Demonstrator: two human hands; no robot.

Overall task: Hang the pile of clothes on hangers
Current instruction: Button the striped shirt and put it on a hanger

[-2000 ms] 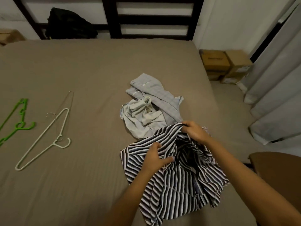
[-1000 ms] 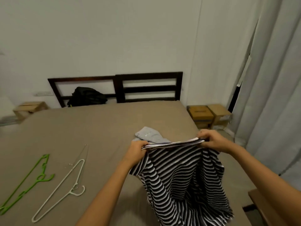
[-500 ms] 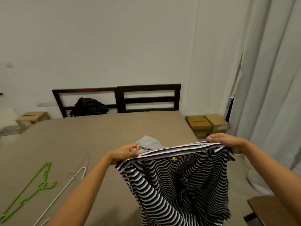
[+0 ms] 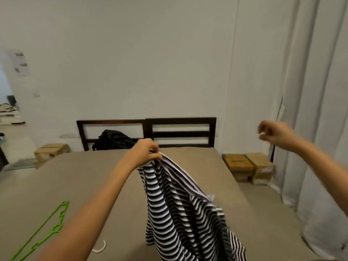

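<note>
My left hand (image 4: pixel 146 152) grips the top edge of a black-and-white striped shirt (image 4: pixel 180 211), which hangs down from it over the brown bed (image 4: pixel 84 178). Off to the right, my right hand (image 4: pixel 274 132) is raised in the air with its fingers curled, holding nothing. A green hanger (image 4: pixel 44 230) lies on the bed at the lower left. Only the hook of a white hanger (image 4: pixel 99 246) shows beside my left forearm. The remaining clothes are hidden behind the shirt and my arm.
A dark wooden headboard (image 4: pixel 180 131) stands at the far end with a black bag (image 4: pixel 113 140) against it. Cardboard boxes (image 4: pixel 248 168) sit on the floor to the right, another box (image 4: pixel 51 151) to the left. Grey curtains (image 4: pixel 320 129) hang on the right.
My right hand has let go of the shirt and moved up and to the right. The shirt now hangs from my left hand alone, and the view has tilted up.
</note>
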